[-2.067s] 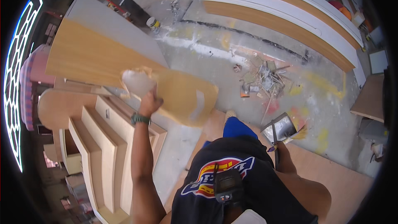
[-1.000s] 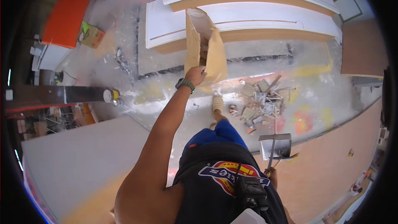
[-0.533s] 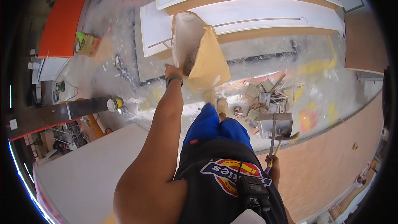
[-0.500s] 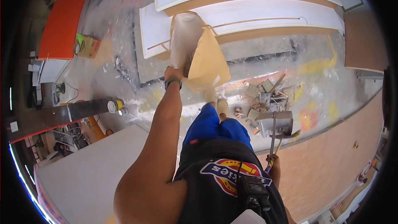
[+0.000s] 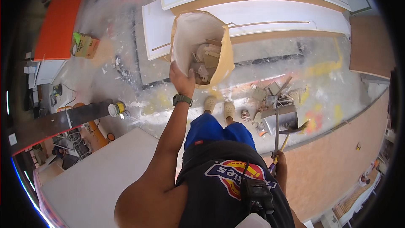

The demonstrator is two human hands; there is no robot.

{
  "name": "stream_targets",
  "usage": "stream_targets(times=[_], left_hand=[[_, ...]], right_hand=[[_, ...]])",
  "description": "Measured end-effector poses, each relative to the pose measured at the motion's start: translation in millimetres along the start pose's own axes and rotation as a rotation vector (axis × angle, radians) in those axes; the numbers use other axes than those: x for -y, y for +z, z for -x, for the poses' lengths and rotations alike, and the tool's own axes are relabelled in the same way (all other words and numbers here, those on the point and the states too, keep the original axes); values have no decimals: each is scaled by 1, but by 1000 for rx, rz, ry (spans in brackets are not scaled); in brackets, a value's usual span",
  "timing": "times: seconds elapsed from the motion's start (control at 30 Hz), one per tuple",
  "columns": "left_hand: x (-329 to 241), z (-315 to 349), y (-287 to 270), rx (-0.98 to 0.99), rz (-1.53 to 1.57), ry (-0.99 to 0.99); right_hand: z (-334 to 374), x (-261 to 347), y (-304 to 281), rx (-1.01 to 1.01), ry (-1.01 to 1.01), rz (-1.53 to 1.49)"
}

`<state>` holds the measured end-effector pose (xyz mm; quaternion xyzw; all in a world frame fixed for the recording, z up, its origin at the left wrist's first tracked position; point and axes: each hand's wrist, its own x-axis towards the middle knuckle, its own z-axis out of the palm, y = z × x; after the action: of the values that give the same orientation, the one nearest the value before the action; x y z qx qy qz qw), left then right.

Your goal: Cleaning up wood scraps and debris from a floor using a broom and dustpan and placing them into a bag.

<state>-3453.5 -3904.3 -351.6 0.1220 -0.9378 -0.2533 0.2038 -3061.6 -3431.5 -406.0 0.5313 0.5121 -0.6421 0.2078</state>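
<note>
Left hand (image 5: 182,81): gripping near rim of bag (image 5: 226,64).
Bag: ahead of feet (image 5: 229,110), scraps (image 5: 206,57) inside.
Right hand (image 5: 281,161): closed around handles of dustpan (image 5: 280,120) and broom (image 5: 300,129).
Debris pile (image 5: 275,93): on floor (image 5: 325,88), beside dustpan.

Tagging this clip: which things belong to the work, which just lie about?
In use:
Left hand: open tan paper sack
Right hand: grey metal dustpan, yellowish broom
Heaped grey-brown floor scraps

Lying about:
Flat orange-red panel
Brown cardboard box

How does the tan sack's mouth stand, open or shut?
Open: the tan sack, held by the left hand, gapes, showing scraps inside.
</note>
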Motion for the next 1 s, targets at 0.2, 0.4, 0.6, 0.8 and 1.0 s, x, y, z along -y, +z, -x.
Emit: stream_targets(times=[0.2, 0.4, 0.6, 0.8, 1.0], left_hand=[[-58, -18, 42, 856, 105, -61], [-86, 21, 58, 860, 184, 79], [-104, 65, -9, 850, 588, 384], [-93, 232, -22, 2118, 430, -625], [-88, 348, -5, 1882, 877, -1226]], right_hand=[[29, -4, 36, -140, 132, -143], [83, -12, 90, -176, 106, -46], [100, -34, 120, -155, -22, -69], [58, -33, 137, -159, -24, 8], [62, -10, 178, -54, -94, -6]])
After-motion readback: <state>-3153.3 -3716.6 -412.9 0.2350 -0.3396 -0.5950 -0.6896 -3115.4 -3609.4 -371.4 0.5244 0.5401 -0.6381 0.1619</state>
